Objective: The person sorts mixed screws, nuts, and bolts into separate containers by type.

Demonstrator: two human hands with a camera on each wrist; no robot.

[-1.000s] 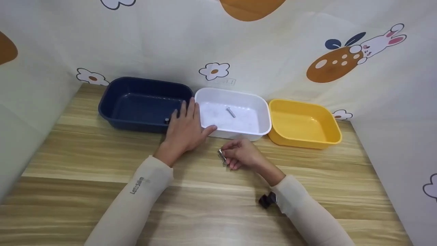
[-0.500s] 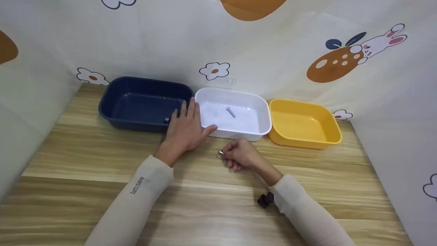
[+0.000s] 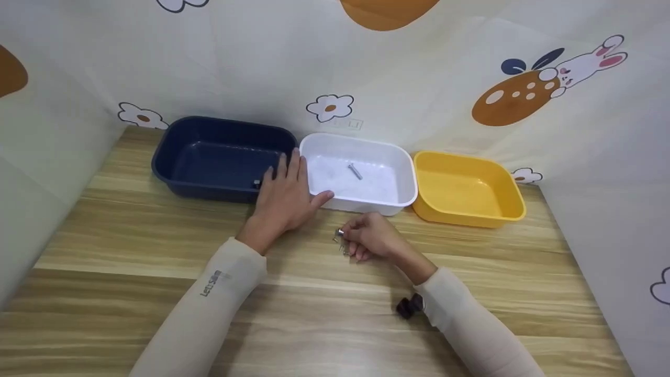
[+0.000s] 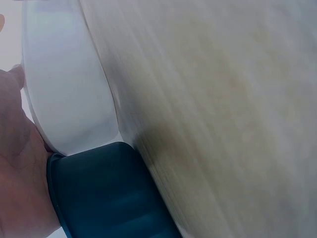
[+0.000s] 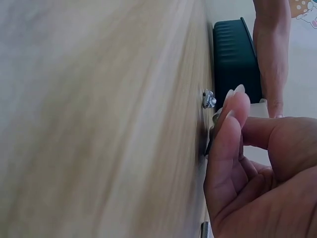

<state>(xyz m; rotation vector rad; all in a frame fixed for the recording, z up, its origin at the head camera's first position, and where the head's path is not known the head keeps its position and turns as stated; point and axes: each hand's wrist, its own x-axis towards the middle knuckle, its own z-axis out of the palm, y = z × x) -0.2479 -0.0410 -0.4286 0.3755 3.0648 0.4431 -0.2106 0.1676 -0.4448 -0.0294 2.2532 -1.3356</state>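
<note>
While the left hand [image 3: 285, 196] lay flat with fingers spread on the light wooden surface [image 3: 131, 235], its fingertips touched the adjoining rims of the dark blue plastic tub [image 3: 222, 157] and the white plastic tub [image 3: 361, 173]. Right hand [image 3: 371, 238], fingers curled, pinched small silver metal screws [image 3: 340, 238] just off the surface, near the white tub's front wall. One silver bolt [image 3: 355, 171] lay inside the white tub. Yellow plastic tub [image 3: 466, 188] sat just beside it on the right.

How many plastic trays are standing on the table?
3, in a row by the back wall: a dark blue tray on the left, a white tray in the middle and a yellow tray on the right.
</note>
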